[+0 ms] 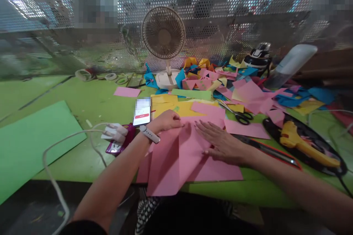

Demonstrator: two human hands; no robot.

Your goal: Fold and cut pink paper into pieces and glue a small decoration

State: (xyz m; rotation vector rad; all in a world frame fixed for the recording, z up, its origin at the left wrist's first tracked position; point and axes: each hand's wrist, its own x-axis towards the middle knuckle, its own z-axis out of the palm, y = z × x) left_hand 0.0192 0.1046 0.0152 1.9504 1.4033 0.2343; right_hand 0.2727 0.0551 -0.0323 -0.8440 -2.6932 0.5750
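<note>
A folded sheet of pink paper (165, 169) lies in front of me, with a raised crease down its middle. Its near end reaches past the table's front edge. Beneath it is another flat pink sheet (220, 170). My left hand (168, 119), a watch on its wrist, is closed with curled fingers at the folded paper's far left edge, seemingly pinching it. Flat on the right side of the same paper rests my right hand (223, 143), fingers stretched out. A box cutter (270, 150) lies beside my right forearm, and scissors (239, 115) are farther back.
A phone (142, 112) and white charger plugs with cables (116, 132) are on the left, near a green sheet (35, 143). A fan (164, 33) stands behind. Paper scraps (248, 95) pile up at the back right. A yellow glue gun (306, 143) rests on a black tray.
</note>
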